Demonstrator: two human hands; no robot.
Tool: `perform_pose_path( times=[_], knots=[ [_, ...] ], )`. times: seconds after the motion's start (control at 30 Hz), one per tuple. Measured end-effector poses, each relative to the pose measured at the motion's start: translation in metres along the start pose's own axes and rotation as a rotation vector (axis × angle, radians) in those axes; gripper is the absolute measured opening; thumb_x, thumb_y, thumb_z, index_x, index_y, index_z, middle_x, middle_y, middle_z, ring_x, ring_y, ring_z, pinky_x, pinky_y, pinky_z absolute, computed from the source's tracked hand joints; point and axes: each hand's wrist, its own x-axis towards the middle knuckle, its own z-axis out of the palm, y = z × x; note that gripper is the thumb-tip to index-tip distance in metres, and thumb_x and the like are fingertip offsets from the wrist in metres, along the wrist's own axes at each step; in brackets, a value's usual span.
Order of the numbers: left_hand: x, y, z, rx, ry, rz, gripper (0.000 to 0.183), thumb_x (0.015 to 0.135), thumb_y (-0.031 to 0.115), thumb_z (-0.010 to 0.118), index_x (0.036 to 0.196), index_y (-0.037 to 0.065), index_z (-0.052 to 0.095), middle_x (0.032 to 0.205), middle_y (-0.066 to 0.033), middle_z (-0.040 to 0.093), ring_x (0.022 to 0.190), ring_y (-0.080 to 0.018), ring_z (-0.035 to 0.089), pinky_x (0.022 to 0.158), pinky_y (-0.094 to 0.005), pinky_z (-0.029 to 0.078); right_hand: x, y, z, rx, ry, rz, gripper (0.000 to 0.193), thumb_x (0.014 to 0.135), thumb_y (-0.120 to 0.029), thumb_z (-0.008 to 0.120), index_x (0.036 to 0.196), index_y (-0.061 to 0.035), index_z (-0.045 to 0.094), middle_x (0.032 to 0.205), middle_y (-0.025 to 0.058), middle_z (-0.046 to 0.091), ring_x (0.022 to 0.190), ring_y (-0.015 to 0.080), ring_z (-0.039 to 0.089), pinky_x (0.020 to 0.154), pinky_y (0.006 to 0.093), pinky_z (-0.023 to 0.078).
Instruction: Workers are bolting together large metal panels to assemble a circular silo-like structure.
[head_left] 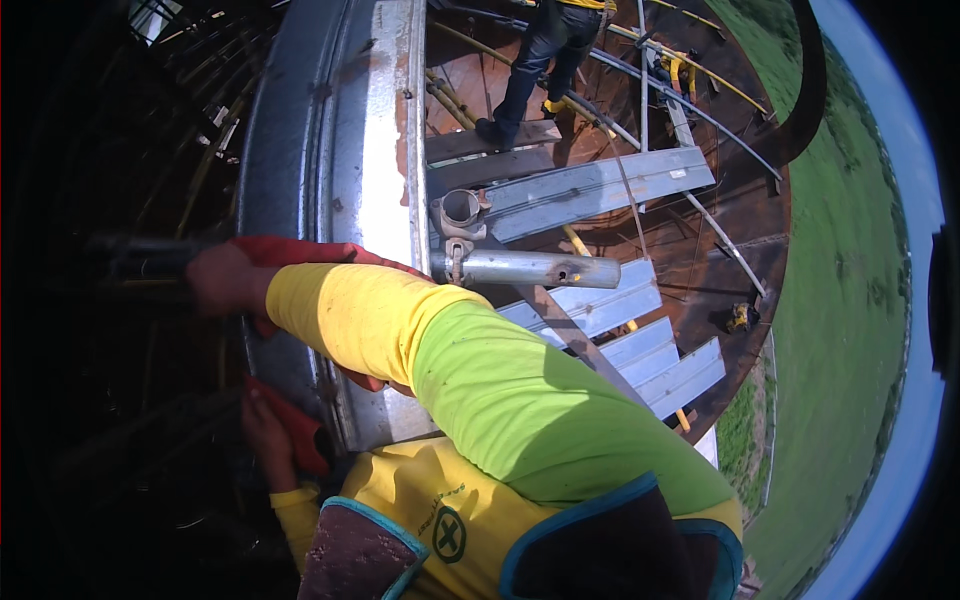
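Note:
My right arm, in a yellow and green sleeve, reaches leftward across a long galvanised metal plank (378,130). At the plank's shaded left edge, my right hand (222,280) looks closed around the end of a blurred metal tube (145,250); its fingers are dark and smeared. Lower down, my left hand (265,430) is beside a piece of red cloth (298,428), its fingers mostly lost in shadow. More red cloth (320,250) shows beside my right forearm. Right of the plank, a scaffold clamp (458,245) sits on a steel tube (545,268), under an upright tube end (461,207).
Shorter metal planks (590,190) and several tubes lie over a rusty curved structure (740,260). A person in dark trousers (530,75) stands on boards ahead; another person (680,75) is farther right. Deep shadow fills the left, and grass (840,300) lies far below on the right.

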Motion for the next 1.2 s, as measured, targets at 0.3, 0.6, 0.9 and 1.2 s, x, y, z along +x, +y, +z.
perform_pose_path(
  times=[0.3, 0.6, 0.9, 1.2],
  knots=[
    [0.010, -0.029, 0.002, -0.088, -0.062, -0.027, 0.056, 0.115, 0.037, 0.038, 0.149, -0.005, 0.053, 0.147, -0.0268, 0.058, 0.137, -0.0383, 0.056, 0.116, -0.0428, 0.041, 0.013, 0.007, 0.023, -0.046, 0.057, -0.027, 0.030, 0.072, -0.033, 0.081, 0.090, -0.0092, 0.080, 0.095, 0.0157, 0.077, 0.093, 0.0355, 0.075, 0.084, 0.0468, 0.060],
    [0.008, -0.033, 0.005, -0.048, -0.004, 0.014, 0.058, 0.114, 0.039, 0.040, 0.148, -0.005, 0.053, 0.145, -0.0280, 0.060, 0.135, -0.0390, 0.057, 0.116, -0.0433, 0.041, 0.010, 0.010, 0.019, -0.028, 0.032, -0.033, 0.030, 0.073, -0.033, 0.080, 0.092, -0.0095, 0.080, 0.094, 0.0162, 0.078, 0.093, 0.0352, 0.076, 0.083, 0.0469, 0.060],
    [0.007, -0.012, -0.005, -0.025, -0.017, -0.074, 0.054, 0.114, 0.038, 0.042, 0.141, -0.007, 0.057, 0.137, -0.0273, 0.063, 0.129, -0.0373, 0.061, 0.112, -0.0433, 0.044, 0.009, 0.002, 0.010, -0.033, 0.020, -0.022, 0.032, 0.077, -0.036, 0.079, 0.096, -0.0101, 0.080, 0.098, 0.0150, 0.078, 0.093, 0.0347, 0.076, 0.083, 0.0456, 0.060],
    [-0.001, -0.011, -0.003, 0.051, -0.002, 0.028, 0.044, 0.113, 0.025, 0.041, 0.137, -0.007, 0.058, 0.135, -0.0288, 0.063, 0.127, -0.0404, 0.061, 0.112, -0.0442, 0.044, -0.011, -0.010, -0.013, 0.024, -0.046, 0.014, 0.031, 0.084, -0.036, 0.074, 0.098, -0.0089, 0.080, 0.099, 0.0158, 0.078, 0.094, 0.0343, 0.076, 0.084, 0.0471, 0.060]
  ],
)
